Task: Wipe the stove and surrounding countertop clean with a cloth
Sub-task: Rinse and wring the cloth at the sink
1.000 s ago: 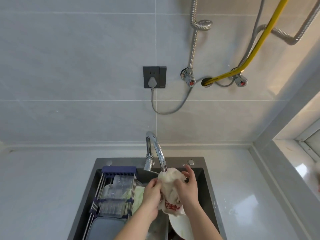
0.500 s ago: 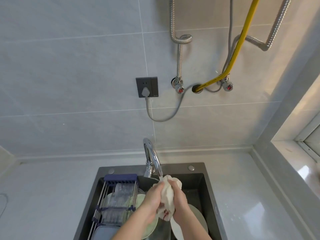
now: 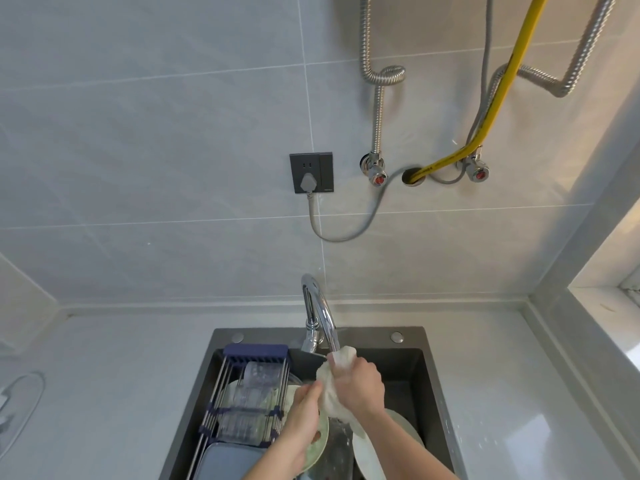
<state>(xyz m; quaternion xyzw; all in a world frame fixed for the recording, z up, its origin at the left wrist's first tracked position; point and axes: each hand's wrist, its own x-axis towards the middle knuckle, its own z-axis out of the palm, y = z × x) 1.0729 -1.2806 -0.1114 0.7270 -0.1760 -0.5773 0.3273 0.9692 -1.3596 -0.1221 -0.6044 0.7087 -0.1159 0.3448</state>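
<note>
Starting at far left: pale countertop [image 3: 104,393] w/ a thin curved wire [image 3: 26,407] lying on it near the frame edge, well apart from everything else. Next, the dark sink [image 3: 429,386] set into the counter; its left part holds a metal drying rack [image 3: 242,400] w/ blue end pieces spanning front to back, clear glasses lying on the rack bars, a grey tray-like thing below it at the bottom edge, partly cut off. Left hand [image 3: 306,415] sits just right of the rack, over a pale green plate [image 3: 320,434]; fingers curled shut on the lower end of the cloth [image 3: 332,386], thumb pointing up toward the other hand. The cloth is off-white, bunched and twisted into a rope, held over the sink basin directly under the chrome faucet [image 3: 317,313] spout; its top tuft touches or sits just under the spout tip, can't tell which. Water looks to be dribbling from the cloth into the basin, blurry tho. Right hand [image 3: 360,386] is wrapped around the cloth's upper-mid part, fingers clamped tight, knuckles up; a white plate [image 3: 401,431] lies below its wrist. On the tiled wall above: dark socket [image 3: 311,172] w/ a grey plug and cord looping right, two valves w/ red knobs, corrugated metal hoses, a yellow hose [image 3: 498,84] running into a wall hole. Far right: counter w/ a bright glare patch, then a window ledge [image 3: 602,320]. Stove not in frame.
</note>
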